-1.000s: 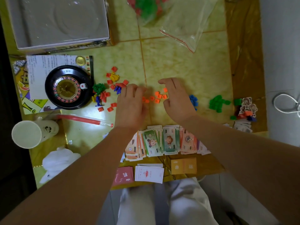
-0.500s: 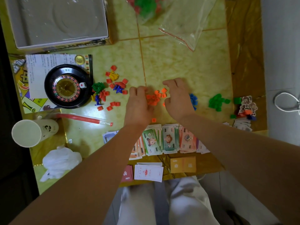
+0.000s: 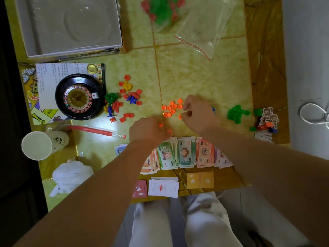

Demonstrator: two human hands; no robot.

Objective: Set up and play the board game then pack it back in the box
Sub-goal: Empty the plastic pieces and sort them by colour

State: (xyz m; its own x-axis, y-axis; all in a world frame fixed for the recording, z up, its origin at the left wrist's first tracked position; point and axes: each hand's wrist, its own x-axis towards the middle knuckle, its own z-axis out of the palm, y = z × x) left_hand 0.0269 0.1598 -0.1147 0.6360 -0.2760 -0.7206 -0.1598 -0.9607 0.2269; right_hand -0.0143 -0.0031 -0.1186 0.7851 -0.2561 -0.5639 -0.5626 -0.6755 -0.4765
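Orange tokens [image 3: 171, 107], green tokens [image 3: 235, 113]

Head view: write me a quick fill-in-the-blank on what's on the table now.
The small pieces just left of the right hand are ____. A white ____ lies on the roulette wheel. The clear bag holds red and ____ pieces.
Missing: orange; die; green.

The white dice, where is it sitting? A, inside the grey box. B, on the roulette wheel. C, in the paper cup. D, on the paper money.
B: the dice rests on the right side of the roulette wheel, just outside its numbered ring.
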